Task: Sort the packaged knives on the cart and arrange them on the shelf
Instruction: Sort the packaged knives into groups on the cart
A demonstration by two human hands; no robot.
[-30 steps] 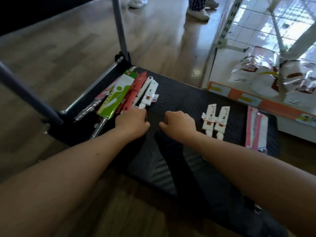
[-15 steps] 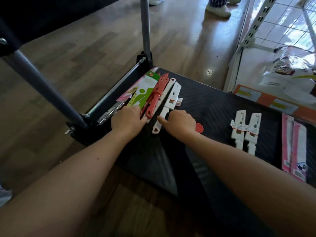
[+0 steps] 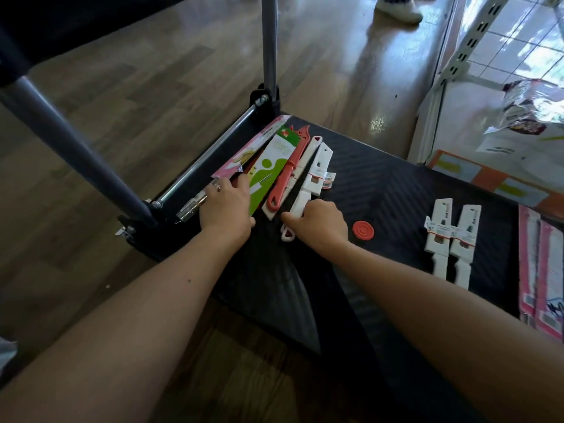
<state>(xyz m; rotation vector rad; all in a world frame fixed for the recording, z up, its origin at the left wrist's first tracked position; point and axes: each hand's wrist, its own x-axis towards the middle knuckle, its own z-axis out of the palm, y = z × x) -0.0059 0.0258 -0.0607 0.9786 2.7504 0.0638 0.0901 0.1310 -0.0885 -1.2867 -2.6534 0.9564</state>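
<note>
Looking down, head cam: black cart deck sits low on wood floor, grey handle tube at L. Knife pile is at deck's L end by the handle base: pink pack lowest, green-card pack overlapping it, coral knife next, resting on a white one, then white carded knife on pile's R side. L hand lies on near ends of pink and green-card packs, fingers curled down onto them, ring visible; can't tell if it grips or just presses. R hand is just beside it, hands apart w/ a small gap, fingers curled over the white carded knife's handle, looped end poking out below thumb. Red disc on deck just R of R hand, untouched. Further R, white knife pair side by side, touching; pink packs at far R edge, partly cut off. Shelf w/ bagged goods upper R. Someone's shoe at top.
</note>
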